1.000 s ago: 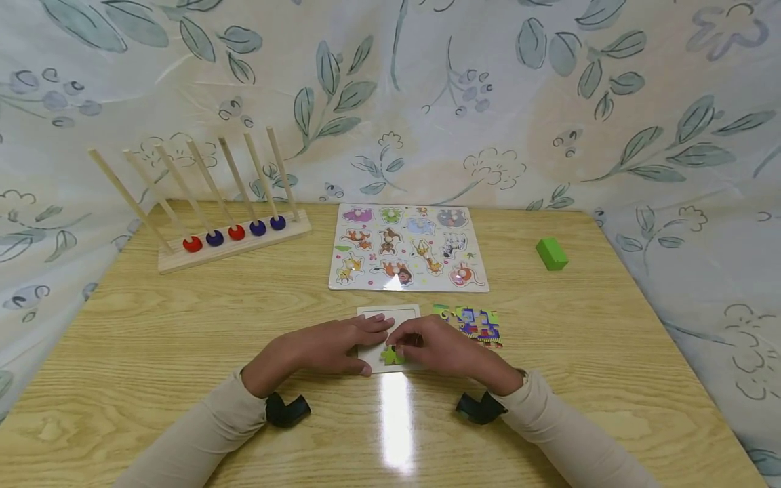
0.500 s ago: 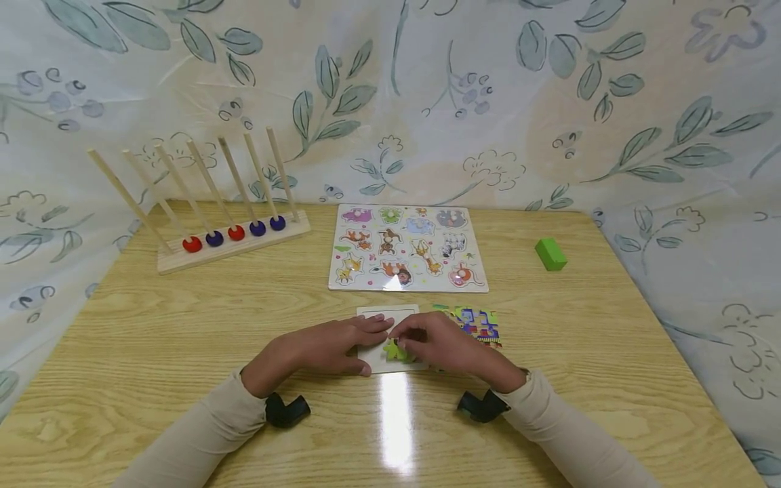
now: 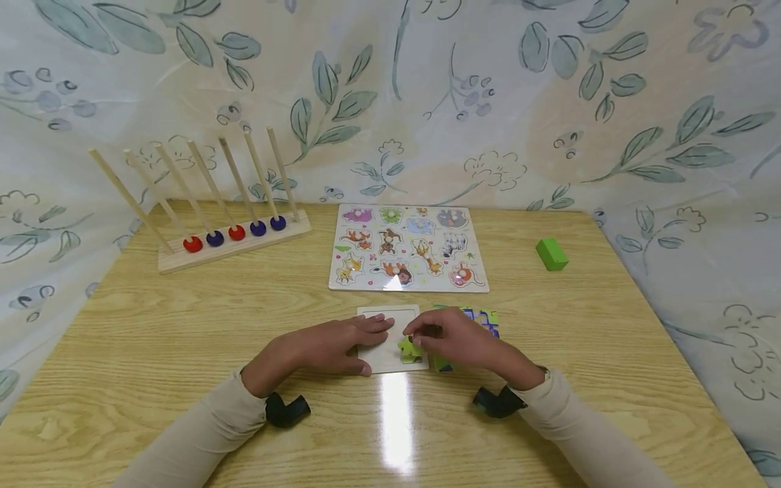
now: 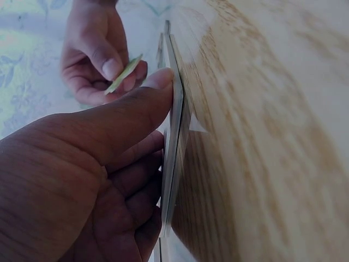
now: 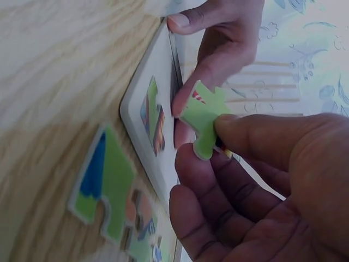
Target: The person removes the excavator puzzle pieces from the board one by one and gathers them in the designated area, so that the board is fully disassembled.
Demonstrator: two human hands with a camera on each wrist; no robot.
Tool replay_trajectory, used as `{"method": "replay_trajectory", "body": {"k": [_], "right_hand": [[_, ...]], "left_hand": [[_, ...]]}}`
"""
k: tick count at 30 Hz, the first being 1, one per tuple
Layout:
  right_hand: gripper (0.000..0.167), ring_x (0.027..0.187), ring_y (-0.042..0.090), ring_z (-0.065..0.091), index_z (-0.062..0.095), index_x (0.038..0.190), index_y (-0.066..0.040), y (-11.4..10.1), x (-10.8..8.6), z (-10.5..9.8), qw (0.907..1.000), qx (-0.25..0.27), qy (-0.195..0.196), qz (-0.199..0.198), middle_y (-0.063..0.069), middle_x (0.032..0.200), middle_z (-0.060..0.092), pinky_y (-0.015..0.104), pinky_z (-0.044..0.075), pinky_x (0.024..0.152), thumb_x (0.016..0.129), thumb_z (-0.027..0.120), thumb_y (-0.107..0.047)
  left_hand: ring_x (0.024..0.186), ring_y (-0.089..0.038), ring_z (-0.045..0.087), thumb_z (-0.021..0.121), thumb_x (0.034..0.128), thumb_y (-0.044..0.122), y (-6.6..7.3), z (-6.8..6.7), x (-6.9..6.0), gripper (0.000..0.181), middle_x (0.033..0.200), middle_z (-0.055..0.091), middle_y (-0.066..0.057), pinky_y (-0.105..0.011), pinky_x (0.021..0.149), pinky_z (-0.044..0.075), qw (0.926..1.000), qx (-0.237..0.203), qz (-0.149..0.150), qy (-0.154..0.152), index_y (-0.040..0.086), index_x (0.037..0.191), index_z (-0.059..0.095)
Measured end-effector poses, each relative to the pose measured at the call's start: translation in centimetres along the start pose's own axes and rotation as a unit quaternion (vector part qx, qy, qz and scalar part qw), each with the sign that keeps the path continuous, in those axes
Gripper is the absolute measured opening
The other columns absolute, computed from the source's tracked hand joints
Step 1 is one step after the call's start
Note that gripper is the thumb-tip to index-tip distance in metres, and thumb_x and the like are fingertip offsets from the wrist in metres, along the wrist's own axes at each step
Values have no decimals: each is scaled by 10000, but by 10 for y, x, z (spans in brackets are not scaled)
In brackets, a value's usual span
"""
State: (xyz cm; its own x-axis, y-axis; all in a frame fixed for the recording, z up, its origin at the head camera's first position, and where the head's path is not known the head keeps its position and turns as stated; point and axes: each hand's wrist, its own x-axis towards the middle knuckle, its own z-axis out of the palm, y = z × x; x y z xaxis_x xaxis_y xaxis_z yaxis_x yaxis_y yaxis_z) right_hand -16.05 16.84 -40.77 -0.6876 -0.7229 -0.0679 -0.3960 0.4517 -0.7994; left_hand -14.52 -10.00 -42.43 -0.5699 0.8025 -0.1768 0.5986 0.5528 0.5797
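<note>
My right hand (image 3: pixel 460 342) pinches a green jigsaw piece (image 5: pixel 204 117) between thumb and fingers. It is raised above the right side of a small pale puzzle tray (image 3: pixel 378 358). Another jigsaw piece (image 5: pixel 152 117) lies in that tray, partly hidden from the head camera by the held one. Fingers extended, my left hand (image 3: pixel 332 347) rests on the tray's left side, its thumb touching the near edge. To the tray's right are several loose jigsaw pieces (image 3: pixel 488 322), partly covered by my right hand; a green and blue piece (image 5: pixel 112 180) lies nearest the tray.
Behind the tray lies an animal peg puzzle board (image 3: pixel 409 285). A wooden stand (image 3: pixel 262 235) with upright rods and red and blue beads is at the back left. At the right sits a green block (image 3: pixel 552 254). Patterned cloth (image 3: pixel 390 102) hangs behind the table.
My right hand has shifted right and lifted slightly with the green jigsaw piece, uncovering part of the piece in the tray. My left hand has stayed in place.
</note>
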Motion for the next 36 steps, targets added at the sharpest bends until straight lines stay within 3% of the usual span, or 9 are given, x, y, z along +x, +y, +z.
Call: {"method": "replay_trajectory", "body": {"k": [17,22,29,36], "right_hand": [[167,802,129,603,708,1087,-23,6,-17,-28,9997,-98,203,69,-6,973,684,284,525,715,948,616,-29],[160,826,147,593,710,1078,-18,8,-21,-33,9997,-52,129,221,-1,976,683,277,518,733,951,616,-39],[152,769,145,569,706,1067,-15,18,-33,-40,9990,-113,-23,443,23,982,674,251,506,651,943,618,-19],[133,802,123,578,713,1039,-23,26,-45,-49,9982,-199,-193,537,2,958,674,253,516,690,935,629,-23]], "left_hand": [[1461,-176,146,656,945,290,-1,1,0,650,1598,211,0,-393,1145,230,10000,-52,-35,-38,68,1493,386],[1461,-177,145,659,943,285,0,0,-1,652,1597,214,-2,-391,1144,231,10000,-58,-37,-20,67,1494,385],[1460,-182,154,661,941,283,1,1,0,654,1596,219,-14,-386,1146,225,10000,-19,7,14,50,1488,390],[1460,-188,163,667,937,277,1,1,0,656,1594,227,-20,-386,1145,229,10000,-6,14,16,47,1486,393]]}}
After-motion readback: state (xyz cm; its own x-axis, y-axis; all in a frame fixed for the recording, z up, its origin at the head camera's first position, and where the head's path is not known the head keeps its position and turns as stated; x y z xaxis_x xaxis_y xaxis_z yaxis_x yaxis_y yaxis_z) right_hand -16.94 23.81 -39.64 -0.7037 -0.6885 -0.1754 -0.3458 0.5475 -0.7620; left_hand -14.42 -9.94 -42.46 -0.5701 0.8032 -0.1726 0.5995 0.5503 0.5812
